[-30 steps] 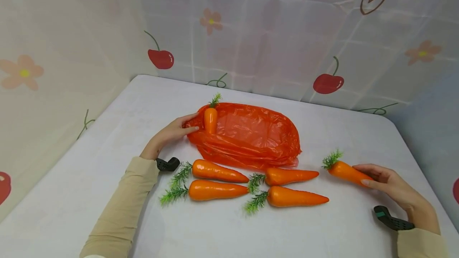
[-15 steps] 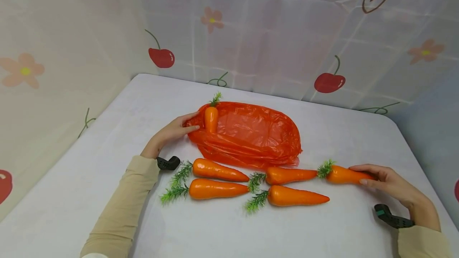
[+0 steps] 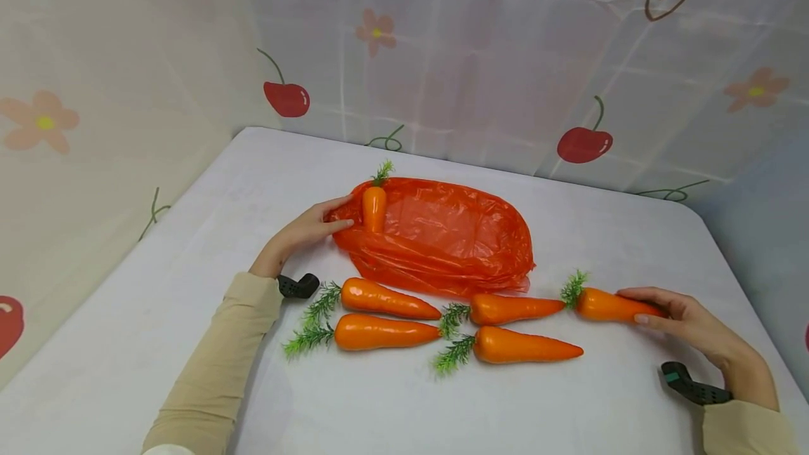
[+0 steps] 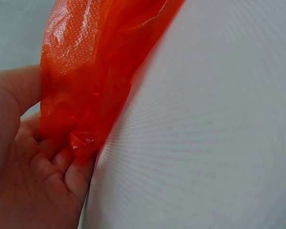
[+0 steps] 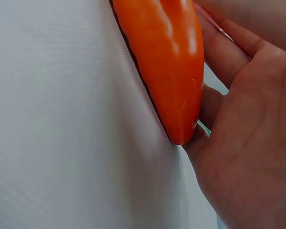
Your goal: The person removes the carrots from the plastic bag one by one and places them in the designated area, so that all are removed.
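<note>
A red plastic bag (image 3: 436, 265) lies with its mouth spread open at the middle of the table. Inside its left end stands one carrot (image 3: 374, 209), leafy top up. My left hand (image 3: 308, 225) holds that left end, thumb in front and fingers behind; the left wrist view shows the crinkled film against the fingers. At the right, my right hand (image 3: 692, 321) grips a carrot (image 3: 607, 305) by its pointed end, with the green leaves facing left. That carrot lies low over the table, its tip (image 5: 178, 129) near the palm in the right wrist view.
In front of the bag, several carrots lie in two rows: an upper left carrot (image 3: 388, 299), a lower left carrot (image 3: 382, 333), an upper right carrot (image 3: 512, 309) and a lower right carrot (image 3: 524, 345). A patterned curtain (image 3: 468, 76) hangs behind the white table (image 3: 404, 413).
The carrot in my right hand has swung from slanting to nearly level, its leaves now beside the tip of the upper right carrot. My left hand stays on the bag.
</note>
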Demonstrator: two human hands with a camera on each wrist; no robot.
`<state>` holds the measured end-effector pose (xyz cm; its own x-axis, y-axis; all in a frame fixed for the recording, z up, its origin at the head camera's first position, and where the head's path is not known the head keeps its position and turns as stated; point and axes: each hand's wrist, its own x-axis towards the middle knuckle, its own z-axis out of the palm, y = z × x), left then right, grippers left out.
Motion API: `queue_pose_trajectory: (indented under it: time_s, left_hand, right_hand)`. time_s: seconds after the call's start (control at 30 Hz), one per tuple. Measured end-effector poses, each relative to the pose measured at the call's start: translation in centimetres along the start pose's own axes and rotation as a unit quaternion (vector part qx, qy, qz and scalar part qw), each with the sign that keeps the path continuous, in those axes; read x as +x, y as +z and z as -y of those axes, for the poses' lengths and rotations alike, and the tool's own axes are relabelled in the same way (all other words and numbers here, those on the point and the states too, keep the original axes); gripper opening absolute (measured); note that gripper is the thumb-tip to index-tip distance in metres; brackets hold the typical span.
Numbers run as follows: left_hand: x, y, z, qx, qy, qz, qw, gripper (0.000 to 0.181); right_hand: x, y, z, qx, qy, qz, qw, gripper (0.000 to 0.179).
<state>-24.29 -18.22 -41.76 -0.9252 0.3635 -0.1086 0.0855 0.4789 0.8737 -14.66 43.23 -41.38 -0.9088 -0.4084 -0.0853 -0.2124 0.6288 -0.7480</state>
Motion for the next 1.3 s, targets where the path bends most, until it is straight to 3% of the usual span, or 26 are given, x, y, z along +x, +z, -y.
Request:
queue_pose_trajectory:
  time_s: [0.8,1.03,1.3]
  left_hand:
    - [-0.07,-0.06,-0.23,-0.011,-0.014,-0.002,0.9998,0.060]
    - [-0.02,0.02,-0.20,-0.017,-0.014,-0.002,0.9997,0.060]
    - [-0.02,0.03,-0.37,-0.017,-0.008,0.003,0.9998,0.060]
  right_hand:
    - [0.53,-0.07,-0.04,0.044,-0.010,-0.007,0.9990,0.035]
    - [0.38,0.08,-0.01,0.039,0.051,-0.046,0.9969,0.040]
    - [0.36,0.11,-0.39,0.071,0.073,-0.057,0.9932,0.043]
